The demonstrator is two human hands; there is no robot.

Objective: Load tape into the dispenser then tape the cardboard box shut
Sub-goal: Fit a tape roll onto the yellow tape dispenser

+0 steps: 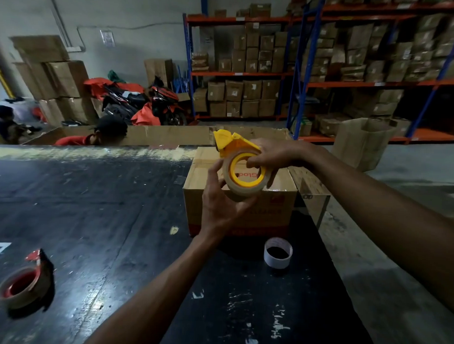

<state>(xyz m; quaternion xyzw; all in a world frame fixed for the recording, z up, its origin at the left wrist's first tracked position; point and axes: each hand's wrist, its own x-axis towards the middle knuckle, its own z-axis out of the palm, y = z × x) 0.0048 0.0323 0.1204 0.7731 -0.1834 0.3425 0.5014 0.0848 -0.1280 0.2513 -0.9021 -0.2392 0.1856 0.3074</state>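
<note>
Both hands hold yellow dispenser, tan tape roll seated.

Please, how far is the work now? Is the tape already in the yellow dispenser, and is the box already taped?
Loading looks nearly done: the tape roll sits on the yellow dispenser. In hand: the right hand holds the dispenser above the cardboard box, and the left hand grips the roll. An empty core stands on the table. Left: taping the box; whether it has tape already, I cannot tell.
</note>
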